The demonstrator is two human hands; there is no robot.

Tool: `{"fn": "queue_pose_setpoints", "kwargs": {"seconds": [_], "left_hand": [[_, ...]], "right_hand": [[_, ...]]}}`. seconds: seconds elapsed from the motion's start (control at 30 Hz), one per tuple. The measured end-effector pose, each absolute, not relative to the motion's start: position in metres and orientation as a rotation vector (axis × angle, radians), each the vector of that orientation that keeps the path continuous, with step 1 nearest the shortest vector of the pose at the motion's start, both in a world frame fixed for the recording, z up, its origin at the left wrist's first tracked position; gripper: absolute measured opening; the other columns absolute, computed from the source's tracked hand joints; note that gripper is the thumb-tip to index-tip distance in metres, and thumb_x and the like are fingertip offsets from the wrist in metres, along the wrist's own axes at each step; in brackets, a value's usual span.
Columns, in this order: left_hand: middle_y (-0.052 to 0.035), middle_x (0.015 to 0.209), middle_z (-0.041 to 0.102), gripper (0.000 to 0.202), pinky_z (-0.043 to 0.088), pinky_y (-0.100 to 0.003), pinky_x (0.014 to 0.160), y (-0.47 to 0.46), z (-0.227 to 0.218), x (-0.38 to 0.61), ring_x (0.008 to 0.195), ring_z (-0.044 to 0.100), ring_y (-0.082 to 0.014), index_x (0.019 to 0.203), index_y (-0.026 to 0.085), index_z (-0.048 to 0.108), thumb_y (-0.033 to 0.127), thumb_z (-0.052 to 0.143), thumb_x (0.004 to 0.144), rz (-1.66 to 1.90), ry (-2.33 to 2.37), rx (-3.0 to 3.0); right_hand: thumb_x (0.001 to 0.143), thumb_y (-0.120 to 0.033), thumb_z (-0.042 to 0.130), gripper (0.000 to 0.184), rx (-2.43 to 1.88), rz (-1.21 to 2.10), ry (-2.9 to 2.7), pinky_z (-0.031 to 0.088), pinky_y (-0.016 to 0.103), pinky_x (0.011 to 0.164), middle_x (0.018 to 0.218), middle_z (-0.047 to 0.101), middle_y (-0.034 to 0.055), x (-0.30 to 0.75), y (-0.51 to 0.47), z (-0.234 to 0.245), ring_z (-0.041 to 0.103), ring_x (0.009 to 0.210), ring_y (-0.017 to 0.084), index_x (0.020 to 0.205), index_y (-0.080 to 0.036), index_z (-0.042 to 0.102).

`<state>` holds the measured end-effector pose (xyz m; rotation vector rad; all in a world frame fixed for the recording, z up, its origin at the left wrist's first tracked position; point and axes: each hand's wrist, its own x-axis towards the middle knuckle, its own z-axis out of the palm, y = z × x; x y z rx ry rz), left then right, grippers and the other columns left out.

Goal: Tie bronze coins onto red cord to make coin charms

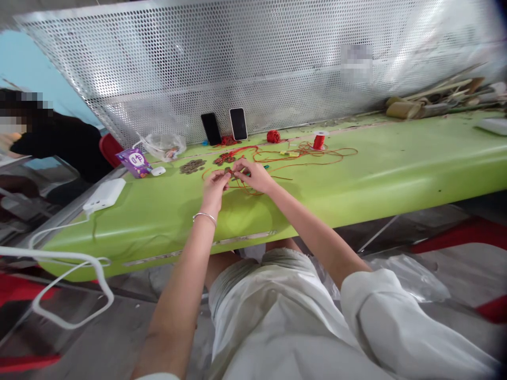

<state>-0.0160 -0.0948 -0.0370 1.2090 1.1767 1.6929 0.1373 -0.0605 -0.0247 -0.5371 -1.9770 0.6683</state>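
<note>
Over the front part of the green table, my left hand (215,186) and my right hand (256,176) meet, fingertips almost touching. A small brown coin (227,170) is pinched in my left fingers. My right fingers are closed on thin red cord at the coin; the exact hold is partly hidden by the fingers. Loops of red cord (285,178) trail under and beside my right hand. Just beyond are a pile of brown coins (192,166) and a second coin cluster with red cord (224,158). A small green item (266,167) lies behind my right hand.
On the green table (396,163) are a red spool (319,141), a red cord ball (273,136), two phones (210,129), a purple packet (133,161), a plastic bag (164,146) and a white power bank (105,194). A perforated metal screen (257,58) stands behind. Another person sits left.
</note>
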Motion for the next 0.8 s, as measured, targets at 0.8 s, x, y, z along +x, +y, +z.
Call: {"fn": "queue_pose_setpoints", "kwargs": {"seconds": [0.8], "left_hand": [[0.0064,0.058,0.053,0.014,0.037,-0.019,0.046,-0.1017,-0.0361,-0.0081,0.046,0.044,-0.0064,0.074,0.013,0.057,0.018,0.069,0.079,1.616,1.259,1.433]], "right_hand": [[0.078,-0.023,0.065,0.009,-0.675,0.668,-1.861,0.054,0.025,0.072,0.077,0.072,0.0018,0.1367,-0.0618,-0.0237,0.067,0.070,0.013,0.080,-0.017,0.071]]}}
